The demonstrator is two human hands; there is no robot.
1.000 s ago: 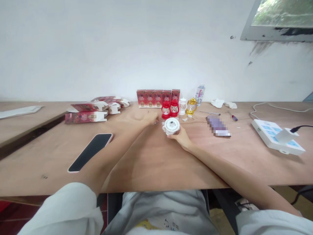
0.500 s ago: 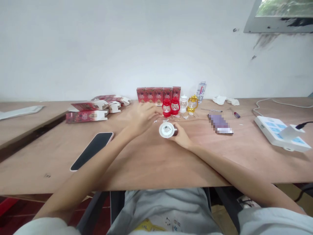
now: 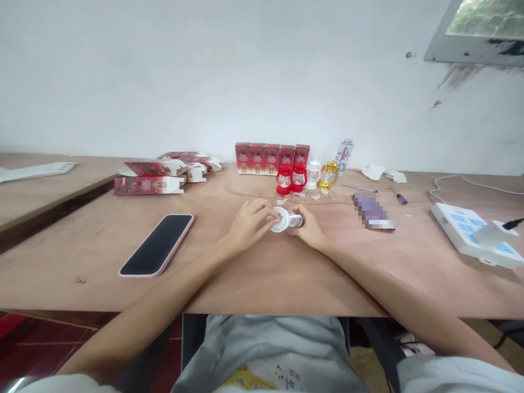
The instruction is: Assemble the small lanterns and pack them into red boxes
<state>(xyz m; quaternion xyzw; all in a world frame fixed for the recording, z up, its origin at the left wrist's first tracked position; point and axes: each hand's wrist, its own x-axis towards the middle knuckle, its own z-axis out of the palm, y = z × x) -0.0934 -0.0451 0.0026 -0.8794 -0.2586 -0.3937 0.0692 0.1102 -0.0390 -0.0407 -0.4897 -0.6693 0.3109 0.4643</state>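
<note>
Lantern in hand: a small white plastic lantern with a clear body (image 3: 280, 220) is held on its side above the front middle of the table, its round base turned toward nine o'clock; it is taken as the clock's centre, with twelve at the wall.
Right hand: the lantern's body is grasped by the right hand (image 3: 308, 227) from three o'clock.
Left hand: the base is met at nine o'clock by the bent fingers of the left hand (image 3: 250, 222); whether anything small is pinched there cannot be told.
Scraps: small pale scraps (image 3: 315, 198) are scattered at one o'clock.
Standing lanterns: two red plastic lanterns (image 3: 284, 181) are placed upright at twelve, with a second white lantern (image 3: 313, 176) and a shiny gold lantern (image 3: 328, 176) toward one.
Boxes: five red printed cardboard boxes (image 3: 265, 158) are lined up near eleven; opened red-and-white cartons (image 3: 148, 185) are piled at ten.
Phone: a black-screened phone with a pink edge (image 3: 158, 245) is laid near eight.
Right side: a purple pixelated rectangle (image 3: 371, 210) is seen at three, with a white power strip (image 3: 477, 236) farther out.
Surface: everything is borne by a brown wooden table (image 3: 262, 284).
</note>
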